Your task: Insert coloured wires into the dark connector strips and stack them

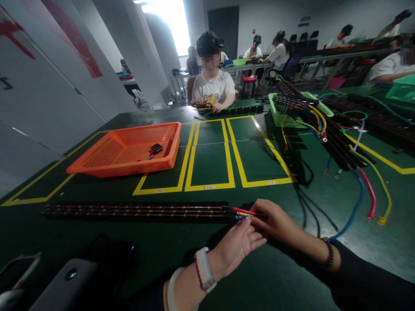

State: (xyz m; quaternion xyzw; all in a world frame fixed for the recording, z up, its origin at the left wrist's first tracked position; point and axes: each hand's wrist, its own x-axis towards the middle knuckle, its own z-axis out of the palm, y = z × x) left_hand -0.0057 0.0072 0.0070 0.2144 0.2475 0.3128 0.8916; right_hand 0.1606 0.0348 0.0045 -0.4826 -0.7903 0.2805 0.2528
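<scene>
A long dark strip (145, 211) with several brown rods and small pale fastenings lies flat across the near side of the green table. Short red, yellow and blue wires (241, 213) come out of its right end. My right hand (272, 218) is closed round these wires, hiding their far ends. From below, my left hand (238, 244), palm turned up, meets the same wires; its thumb presses at them near the blue one while the other fingers stretch loosely to the right, under my right hand.
An orange basket (123, 169) with a small black part (157, 148) stands back left. At right, dark strips with loose cables (340, 147) overhang a green basket (282, 116). A grey device (63, 285) lies near left. Opposite, a person (214, 86) handles a yellow object.
</scene>
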